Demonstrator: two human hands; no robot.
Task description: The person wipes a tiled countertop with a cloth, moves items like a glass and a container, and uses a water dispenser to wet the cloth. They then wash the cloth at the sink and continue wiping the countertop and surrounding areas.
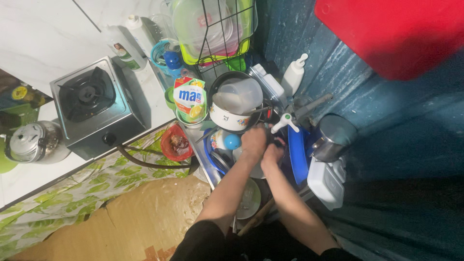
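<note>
Both my hands are down in a crowded sink [210,170], close under a white-handled tap [285,121]. My left hand [253,140] is curled with its knuckles up, right beside a white floral pot [231,116] that has a clear plastic jug [240,94] in it. Touching the left hand, my right hand [273,154] has its fingers bent around a small dark thing [279,142] that I cannot make out. Below my forearms lie a blue plate [297,154], a white bowl [249,198] and a wooden handle [256,217].
A single gas burner [92,104] and a metal kettle [34,142] stand on the counter at left. A dish soap pouch [189,99], a red bowl [175,142], bottles, a loaded dish rack [217,29], a steel pot [333,137] and a white container [326,181] crowd the sink.
</note>
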